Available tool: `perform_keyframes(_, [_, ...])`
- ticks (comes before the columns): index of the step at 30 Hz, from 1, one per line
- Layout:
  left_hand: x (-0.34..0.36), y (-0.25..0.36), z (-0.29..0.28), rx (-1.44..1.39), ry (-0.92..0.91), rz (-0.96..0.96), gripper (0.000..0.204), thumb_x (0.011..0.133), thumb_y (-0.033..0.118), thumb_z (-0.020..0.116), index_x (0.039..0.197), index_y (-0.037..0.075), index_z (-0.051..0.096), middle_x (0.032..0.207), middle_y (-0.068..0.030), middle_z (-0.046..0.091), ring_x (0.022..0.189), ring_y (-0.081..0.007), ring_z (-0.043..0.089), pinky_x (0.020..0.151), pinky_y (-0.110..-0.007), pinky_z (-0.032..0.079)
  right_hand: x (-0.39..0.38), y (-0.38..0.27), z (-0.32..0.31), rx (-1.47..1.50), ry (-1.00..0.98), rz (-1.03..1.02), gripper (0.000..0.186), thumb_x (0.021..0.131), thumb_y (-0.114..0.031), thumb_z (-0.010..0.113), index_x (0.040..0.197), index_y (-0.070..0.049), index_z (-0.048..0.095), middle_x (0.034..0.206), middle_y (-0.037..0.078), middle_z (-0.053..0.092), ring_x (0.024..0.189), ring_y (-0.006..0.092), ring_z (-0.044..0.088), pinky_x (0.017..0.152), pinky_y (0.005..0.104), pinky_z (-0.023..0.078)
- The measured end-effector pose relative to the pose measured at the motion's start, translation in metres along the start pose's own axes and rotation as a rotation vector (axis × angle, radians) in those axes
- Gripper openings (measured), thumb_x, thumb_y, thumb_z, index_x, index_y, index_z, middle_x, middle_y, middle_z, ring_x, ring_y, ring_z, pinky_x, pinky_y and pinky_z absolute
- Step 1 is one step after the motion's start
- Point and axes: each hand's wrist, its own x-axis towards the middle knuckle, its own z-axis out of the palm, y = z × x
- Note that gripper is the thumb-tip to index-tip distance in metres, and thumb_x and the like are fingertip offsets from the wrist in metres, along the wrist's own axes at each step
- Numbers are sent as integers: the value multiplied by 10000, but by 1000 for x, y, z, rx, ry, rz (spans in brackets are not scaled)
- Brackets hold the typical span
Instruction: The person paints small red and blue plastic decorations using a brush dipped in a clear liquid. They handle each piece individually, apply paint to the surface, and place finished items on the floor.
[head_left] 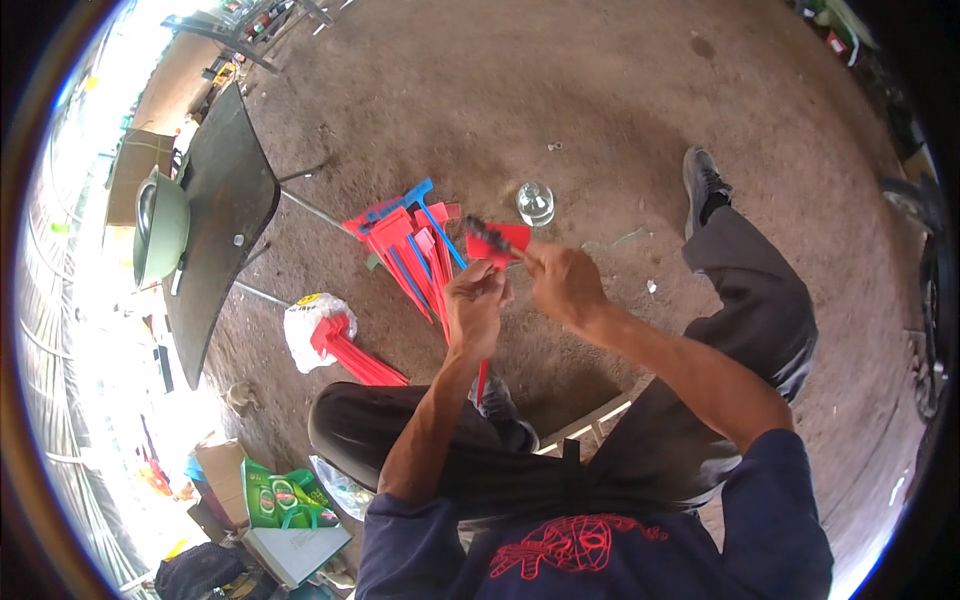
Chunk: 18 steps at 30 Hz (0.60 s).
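My left hand [475, 308] is closed around the long thin handle of a red flat-headed plastic piece [516, 236], which looks like a fly swatter. Its handle tip shows below the hand, above my shoe. My right hand [568, 287] grips a dark-headed brush [487, 236] by a thin, light handle. The brush head lies across the red head and is blurred. Beyond my left hand, a pile of similar red pieces [403, 250] lies on the ground, with a blue one [430, 205] among them.
A clear glass jar [536, 204] stands just beyond my hands. More red handles [360, 358] stick out of a white plastic bag [305, 335] at left. A dark table [228, 190] carries a green bowl [165, 235]. A green bag [288, 497] sits at the lower left.
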Motion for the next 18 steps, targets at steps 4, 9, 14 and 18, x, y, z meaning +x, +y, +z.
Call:
perform_keyframes(4, [2,3,2,10,51,15,152,917,-82,555,978,8,662,899,-23,614,653,-99,477,554,-261,364,-15,1,2,32,-26,-84,37,841,-63,585,813,-43,599,721,208,623,700,411,637,593,489,466])
perform_keyframes(9, [0,12,14,-50,44,27,166,924,-85,548,989,9,668,907,-14,612,661,-94,482,547,-251,354,-6,-4,0,32,55,-26,45,826,-45,570,790,-27,588,715,198,629,691,406,634,600,491,470])
perform_keyframes(14, [1,10,8,-93,37,37,115,929,-72,554,929,2,642,800,-4,569,645,-107,508,551,-244,364,-6,-1,-2,37,23,-19,57,842,-43,562,793,-25,585,725,208,629,698,417,635,595,484,467])
perform_keyframes(18, [-1,9,5,-8,52,8,118,926,-78,556,898,9,631,787,-4,559,648,-112,515,551,-245,371,-18,1,1,35,-18,-15,70,846,-33,545,784,-23,575,720,218,612,695,422,626,583,479,456])
